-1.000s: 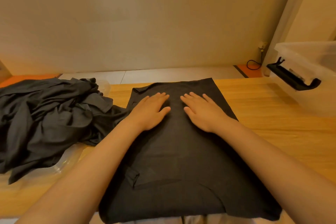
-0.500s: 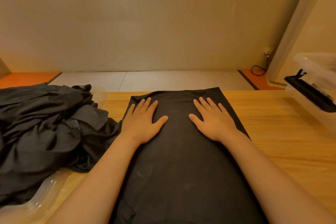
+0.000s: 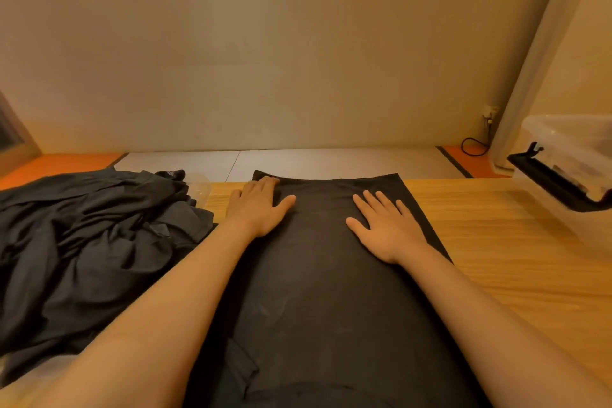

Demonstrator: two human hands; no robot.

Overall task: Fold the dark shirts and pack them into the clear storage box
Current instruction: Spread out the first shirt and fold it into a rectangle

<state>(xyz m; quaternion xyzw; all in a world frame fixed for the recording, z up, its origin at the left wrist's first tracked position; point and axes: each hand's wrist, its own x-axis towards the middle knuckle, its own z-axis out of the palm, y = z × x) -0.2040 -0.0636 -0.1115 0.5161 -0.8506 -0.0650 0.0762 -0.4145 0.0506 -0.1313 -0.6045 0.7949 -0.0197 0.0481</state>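
Head view: I see both hands lying flat on the dark shirt [image 3: 314, 291], which is spread on the wooden table [image 3: 503, 242].
The left hand [image 3: 258, 209] covers its far left corner, fingers together. The right hand [image 3: 387, 232] presses palm-down, fingers spread. A heap of shirts [image 3: 82, 242] lies to the left, and the clear box [image 3: 583, 142] sits at the right edge.

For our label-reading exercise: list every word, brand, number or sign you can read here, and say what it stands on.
None can be read. The flattened dark shirt, the heap of dark shirts and the clear storage box show no print; dark marks behind the box's black handle are too blurred to tell.
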